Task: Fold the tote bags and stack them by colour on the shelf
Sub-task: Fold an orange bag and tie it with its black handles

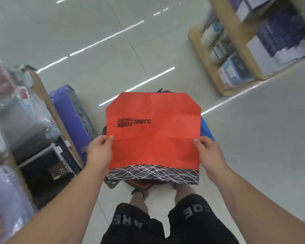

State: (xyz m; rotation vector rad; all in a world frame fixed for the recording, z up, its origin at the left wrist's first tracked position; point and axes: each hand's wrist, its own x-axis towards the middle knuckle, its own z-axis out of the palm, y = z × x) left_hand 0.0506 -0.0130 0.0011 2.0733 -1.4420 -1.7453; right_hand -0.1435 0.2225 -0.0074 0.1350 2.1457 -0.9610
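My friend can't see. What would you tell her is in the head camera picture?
A person holds a flat red tote bag out in front, the left hand pinching its left edge and the right hand its right edge. A blue bag peeks out beneath, over a pale tiled floor between wooden shelves of goods.

Flat creased red tote bag

Tiled floor and shelves
A purple pack lies on the floor beside the left shelf; boxes fill the right shelf.
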